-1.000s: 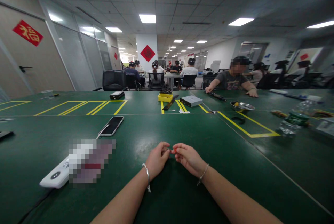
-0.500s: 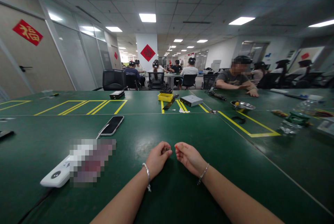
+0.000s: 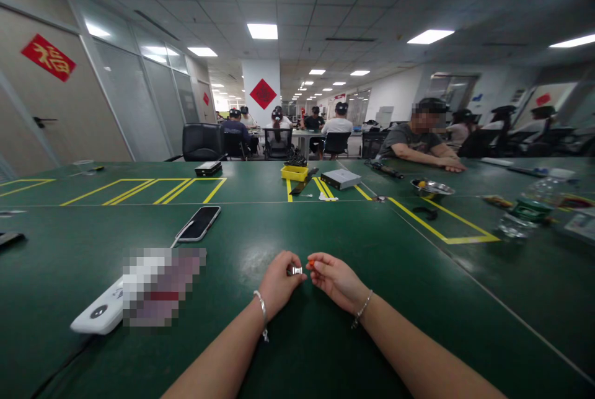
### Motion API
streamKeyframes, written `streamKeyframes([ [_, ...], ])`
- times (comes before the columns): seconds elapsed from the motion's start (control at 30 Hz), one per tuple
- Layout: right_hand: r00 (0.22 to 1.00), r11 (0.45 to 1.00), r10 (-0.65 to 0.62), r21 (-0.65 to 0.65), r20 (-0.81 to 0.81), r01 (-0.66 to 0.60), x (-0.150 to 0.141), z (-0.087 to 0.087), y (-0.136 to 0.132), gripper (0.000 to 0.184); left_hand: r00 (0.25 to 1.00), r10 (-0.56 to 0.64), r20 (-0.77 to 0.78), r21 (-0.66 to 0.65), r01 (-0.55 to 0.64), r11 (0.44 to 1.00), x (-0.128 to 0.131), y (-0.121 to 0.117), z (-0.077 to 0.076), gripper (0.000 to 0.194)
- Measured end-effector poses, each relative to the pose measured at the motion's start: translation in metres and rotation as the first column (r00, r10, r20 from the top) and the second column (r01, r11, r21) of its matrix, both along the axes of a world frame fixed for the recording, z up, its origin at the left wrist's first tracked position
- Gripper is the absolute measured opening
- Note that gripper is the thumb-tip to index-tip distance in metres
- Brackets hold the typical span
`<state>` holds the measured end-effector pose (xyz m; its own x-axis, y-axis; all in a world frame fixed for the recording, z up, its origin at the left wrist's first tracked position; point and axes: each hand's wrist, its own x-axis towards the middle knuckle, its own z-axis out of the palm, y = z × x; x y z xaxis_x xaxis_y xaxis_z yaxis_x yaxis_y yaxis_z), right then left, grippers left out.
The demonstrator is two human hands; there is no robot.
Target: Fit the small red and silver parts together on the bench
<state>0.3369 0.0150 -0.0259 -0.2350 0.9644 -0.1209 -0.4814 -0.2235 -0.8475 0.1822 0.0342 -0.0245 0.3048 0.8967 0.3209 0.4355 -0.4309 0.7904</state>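
Observation:
My left hand (image 3: 279, 281) rests on the green table mat (image 3: 372, 300), its fingertips pinching a small silver metal cylinder (image 3: 294, 271). My right hand (image 3: 335, 281) lies just to the right, and a tiny orange piece (image 3: 311, 263) shows at its fingertips. The hands are a few centimetres apart and the two small parts do not touch. Most of each part is hidden by the fingers, so I cannot tell their exact shape. Each wrist wears a thin silver bracelet.
A black smartphone (image 3: 199, 223) and a white device (image 3: 97, 312), partly pixelated, lie to my left. Ahead stand a yellow tray (image 3: 294, 173) and a grey box (image 3: 341, 179). A seated person (image 3: 413, 142) leans on the far right table, near a metal dish (image 3: 430, 187).
The silver cylinder now shows clearly between my left fingertips. My hands have moved slightly apart. The seated person's arms have shifted along the table.

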Motion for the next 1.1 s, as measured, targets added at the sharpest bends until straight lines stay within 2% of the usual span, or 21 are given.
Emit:
streamKeyframes([
  [0.13, 1.000, 1.000, -0.002, -0.013, 0.001, 0.002, -0.001, 0.002, 0.000, 0.020, 1.000, -0.005, -0.007, 0.060, 0.005, 0.998, -0.001, 0.001, -0.001, 0.012],
  [0.3, 1.000, 1.000, -0.003, -0.021, 0.000, 0.003, -0.002, 0.005, -0.001, 0.018, 0.994, -0.053, 0.092, -0.053, 0.058, 0.997, 0.000, 0.002, -0.004, 0.024],
  [0.4, 1.000, 1.000, -0.006, -0.022, 0.009, 0.007, -0.002, 0.006, -0.002, 0.018, 0.987, -0.056, 0.151, -0.075, 0.068, 0.995, 0.001, 0.001, -0.003, 0.024],
  [0.57, 1.000, 1.000, -0.009, -0.012, 0.020, 0.009, -0.001, 0.005, -0.003, 0.020, 0.994, -0.018, 0.105, -0.061, 0.025, 0.998, 0.000, -0.001, 0.002, 0.022],
  [0.67, 0.999, 1.000, -0.018, -0.020, 0.035, 0.019, -0.002, 0.007, -0.003, 0.022, 0.997, -0.034, 0.064, -0.060, 0.038, 0.998, -0.001, 0.000, 0.002, 0.023],
  [0.93, 0.968, 0.978, -0.208, 0.017, 0.141, 0.207, -0.012, 0.007, -0.004, 0.023, 0.984, -0.085, 0.154, -0.152, 0.109, 0.982, 0.002, -0.001, 0.002, 0.024],
  [1.1, 0.915, 0.956, -0.295, 0.095, 0.276, 0.279, -0.020, 0.005, -0.006, 0.024, 0.995, -0.069, 0.074, -0.082, 0.075, 0.994, 0.003, -0.002, 0.002, 0.019],
])
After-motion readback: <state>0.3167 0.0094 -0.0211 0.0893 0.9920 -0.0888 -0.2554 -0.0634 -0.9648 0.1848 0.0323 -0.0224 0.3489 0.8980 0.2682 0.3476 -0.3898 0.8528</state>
